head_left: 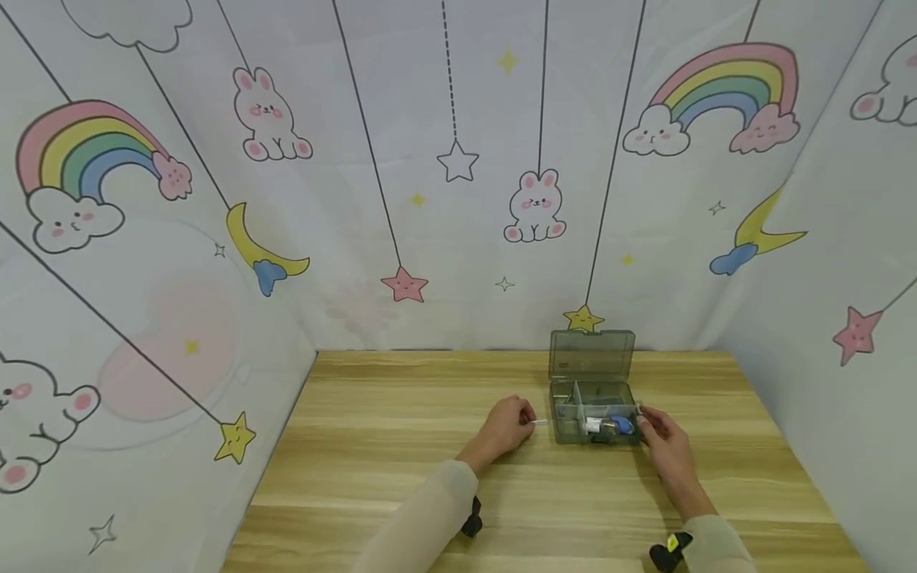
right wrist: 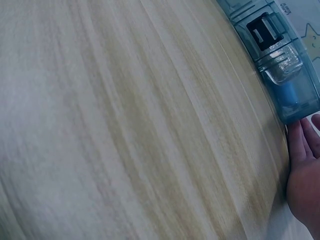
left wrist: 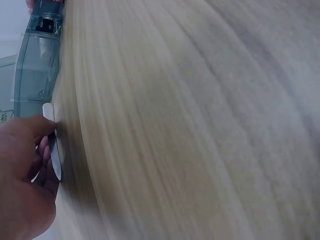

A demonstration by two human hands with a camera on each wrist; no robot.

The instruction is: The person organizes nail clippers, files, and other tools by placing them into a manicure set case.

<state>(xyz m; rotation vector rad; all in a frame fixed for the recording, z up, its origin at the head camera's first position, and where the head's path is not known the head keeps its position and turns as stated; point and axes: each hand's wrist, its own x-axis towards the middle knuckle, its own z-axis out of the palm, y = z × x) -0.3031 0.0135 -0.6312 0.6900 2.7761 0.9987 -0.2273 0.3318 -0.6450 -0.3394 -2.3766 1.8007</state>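
Note:
My left hand [head_left: 507, 426] pinches a slim white item [left wrist: 48, 111] between thumb and fingers, left of the storage box and low over the table. Its other end tapers to a point below the fingers in the left wrist view; its exact kind is unclear. The translucent grey-green storage box [head_left: 566, 436] stands with its lid [head_left: 591, 355] raised at the back. Inside the divided box lie a small clear bottle [right wrist: 285, 65], a blue item [head_left: 622, 424] and a white piece [head_left: 594, 425]. My right hand [head_left: 668, 450] touches the box's right end with fairly straight fingers.
The wood-patterned table [head_left: 401, 382] spreads under both hands. White cloth walls [head_left: 344, 199] printed with rabbits, stars and rainbows close off the back and both sides. A black latch [right wrist: 265, 31] sits on the box's front. Each wrist carries a black device [head_left: 669, 551].

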